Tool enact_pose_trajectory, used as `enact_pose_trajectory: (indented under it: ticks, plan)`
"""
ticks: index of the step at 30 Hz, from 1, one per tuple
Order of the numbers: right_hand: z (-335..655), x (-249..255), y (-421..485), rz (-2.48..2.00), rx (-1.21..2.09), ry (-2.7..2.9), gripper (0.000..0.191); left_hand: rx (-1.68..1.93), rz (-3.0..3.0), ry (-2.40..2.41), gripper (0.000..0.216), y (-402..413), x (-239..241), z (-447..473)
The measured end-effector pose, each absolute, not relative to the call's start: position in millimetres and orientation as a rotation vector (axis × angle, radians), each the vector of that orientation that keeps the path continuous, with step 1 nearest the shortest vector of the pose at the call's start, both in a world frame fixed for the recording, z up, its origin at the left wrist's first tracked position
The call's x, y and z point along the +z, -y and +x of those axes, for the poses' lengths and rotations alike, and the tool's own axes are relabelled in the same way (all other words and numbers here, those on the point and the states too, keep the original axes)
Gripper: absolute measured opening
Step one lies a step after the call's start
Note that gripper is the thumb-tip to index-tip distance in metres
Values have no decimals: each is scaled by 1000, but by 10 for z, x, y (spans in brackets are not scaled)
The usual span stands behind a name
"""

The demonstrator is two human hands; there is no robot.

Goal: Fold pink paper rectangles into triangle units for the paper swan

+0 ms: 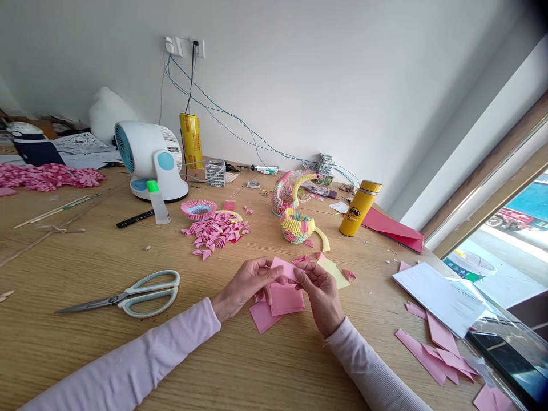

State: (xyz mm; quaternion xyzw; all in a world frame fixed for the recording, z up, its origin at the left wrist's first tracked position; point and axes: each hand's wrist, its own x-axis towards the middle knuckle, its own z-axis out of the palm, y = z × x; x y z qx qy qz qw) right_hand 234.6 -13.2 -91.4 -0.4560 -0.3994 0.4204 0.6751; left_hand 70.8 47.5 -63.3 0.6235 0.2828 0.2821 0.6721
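My left hand (pixel 244 282) and my right hand (pixel 319 294) meet over the wooden table (pixel 85 342), and both pinch one small pink paper piece (pixel 283 268) between their fingertips. Under them lies a small stack of pink paper squares (pixel 276 305). A yellow paper slip (pixel 334 271) and a few folded pink triangles (pixel 347 274) lie just beyond my right hand. A pile of folded pink triangle units (pixel 216 233) sits farther back, behind my left hand.
Scissors (pixel 128 295) lie to the left. Behind are a white desk fan (pixel 149 157), a glue bottle (pixel 157 202), a black pen (pixel 135 218), a pink paper bowl (pixel 198 209), colourful modular origami pieces (pixel 296 224) and a yellow flask (pixel 358 208). White sheets (pixel 440 297) and pink offcuts (pixel 436 351) lie right.
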Motion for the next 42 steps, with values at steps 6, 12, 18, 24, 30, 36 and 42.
enact_pose_trajectory:
  ticks: [6, 12, 18, 24, 30, 36, 42]
  plan:
    - [2303, -881, 164, -1061, 963, 948, 27, 780, 1416, -687, 35, -483, -675, 722]
    - [2290, -850, 185, -1073, 1005, 1067, 29, 724, 1499, -650, 38, -497, -702, 698]
    - [2306, -891, 177, -1121, 1026, 1077, 34, 681, 1543, -642, 38, -469, -704, 706]
    - [2276, -918, 177, -1148, 912, 1056, 32, 691, 1564, -685, 38, -434, -716, 742]
    - [2278, -921, 172, -1122, 938, 1134, 28, 732, 1537, -713, 36, -444, -744, 741]
    - [2264, -892, 184, -1024, 1028, 1027, 24, 788, 1537, -626, 31, -469, -711, 728]
    - [2265, -852, 204, -949, 1114, 949, 17, 798, 1473, -583, 21, -457, -645, 719]
